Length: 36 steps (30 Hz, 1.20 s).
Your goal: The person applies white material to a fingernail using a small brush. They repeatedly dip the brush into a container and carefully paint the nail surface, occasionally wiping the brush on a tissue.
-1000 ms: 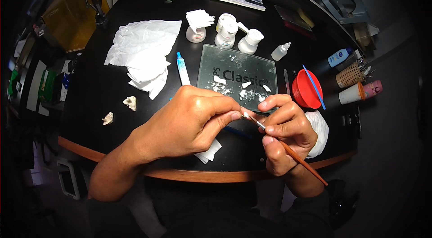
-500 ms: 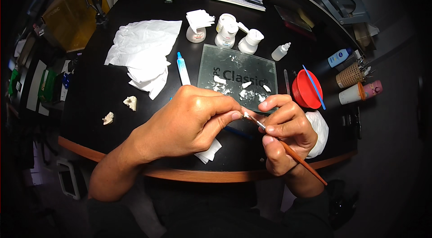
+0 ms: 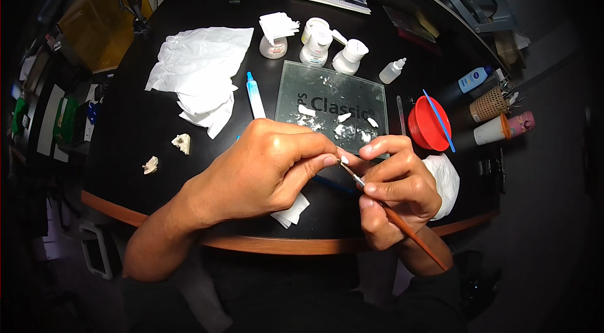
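Observation:
Over the front of the table, my left hand (image 3: 264,169) is closed in a pinch. At its fingertips shows a small white tooth-like piece (image 3: 344,160), mostly hidden by the fingers. My right hand (image 3: 402,191) grips a thin brush (image 3: 409,232) with a brown wooden handle and a metal collar. The tip of the brush reaches the small white piece; whether it touches cannot be made out. Just beyond both hands lies a glass slab (image 3: 358,90) with white paste lumps and smears on it.
Behind the slab stand several white bottles (image 3: 314,50) and a small dropper bottle (image 3: 392,71). A red bowl (image 3: 423,138) with a blue stick across it stands right. White tissues (image 3: 201,62), a blue-and-white tube (image 3: 255,97) and two plaster tooth models (image 3: 182,143) lie left.
The brush has turned steeper, its handle end dropping lower and a little left. My right hand has shifted slightly with it. My left hand stays nearly still.

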Motion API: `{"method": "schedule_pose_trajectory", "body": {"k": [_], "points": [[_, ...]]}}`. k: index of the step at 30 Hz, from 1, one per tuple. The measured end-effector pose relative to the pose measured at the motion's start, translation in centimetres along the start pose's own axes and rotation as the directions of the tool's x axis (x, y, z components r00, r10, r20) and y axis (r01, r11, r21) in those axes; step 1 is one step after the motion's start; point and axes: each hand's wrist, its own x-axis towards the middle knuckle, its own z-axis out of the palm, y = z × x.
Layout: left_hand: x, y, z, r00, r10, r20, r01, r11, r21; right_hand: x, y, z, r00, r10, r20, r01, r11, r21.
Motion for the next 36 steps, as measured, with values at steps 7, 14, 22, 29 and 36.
{"method": "schedule_pose_trajectory", "body": {"k": [7,14,22,29,36], "points": [[0.5,0.2,0.0,0.998,0.062,-0.005,-0.062,0.998,-0.034,0.1,-0.7,-0.4,0.999,-0.031,0.009,0.031,0.999,-0.037],[0.4,-0.8,-0.1,0.988,0.152,0.02,-0.153,0.988,0.033,-0.9,0.0,-0.3,0.989,0.118,-0.087,-0.085,0.947,0.309],[0.2,-1.0,-0.1,0.99,0.136,0.036,-0.136,0.991,0.016,-0.9,0.1,-0.1,0.991,0.108,-0.081,-0.081,0.957,0.28],[0.5,-0.7,0.0,0.991,0.129,0.04,-0.13,0.992,0.011,-0.7,0.1,-0.2,0.993,0.082,-0.083,-0.06,0.969,0.239],[0.3,-0.8,-0.1,0.99,0.134,0.039,-0.135,0.991,0.007,-0.7,0.0,-0.2,0.993,0.083,-0.08,-0.061,0.967,0.248]]}}
